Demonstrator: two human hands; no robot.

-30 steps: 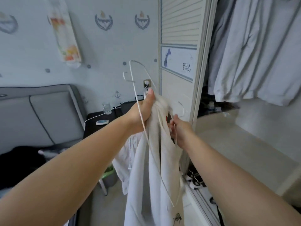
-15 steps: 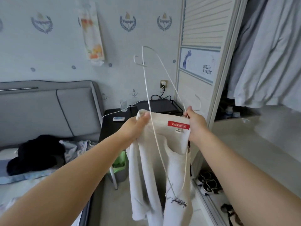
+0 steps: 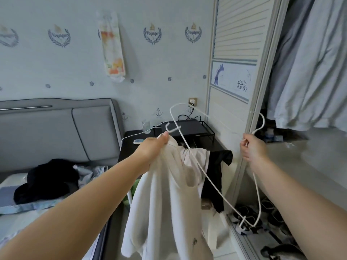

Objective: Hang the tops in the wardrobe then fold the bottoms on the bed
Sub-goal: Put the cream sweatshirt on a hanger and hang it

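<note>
Cream top [image 3: 165,194]: hangs in front of the person, above the floor between bed [image 3: 11,218] and wardrobe [image 3: 242,102]. It is bunched at its upper edge and drapes freely below; a small dark mark shows near the hem. It is not on the hanger.

White wire hanger [image 3: 204,173]: tilted, one end up near the left hand, the other low by the wardrobe's sliding track. One wire crosses in front of the top's upper part. Whether any wire has entered the neck opening cannot be told.

Left hand [image 3: 152,149]: fingers curled round the gathered upper edge of the top, thumb on the fabric.

Right hand [image 3: 251,147]: fingers curled round the hanger just below its hook, well apart from the left hand.

Judgement: the step is dressing the hanger. It would go better if the hanger were levelled, the neck opened, and each shoulder seated squarely. A bunched collar risks the top sliding off.

Surroundings: pale garments [image 3: 309,72] hang inside the wardrobe; dark clothing [image 3: 48,177] lies on the bed.
</note>
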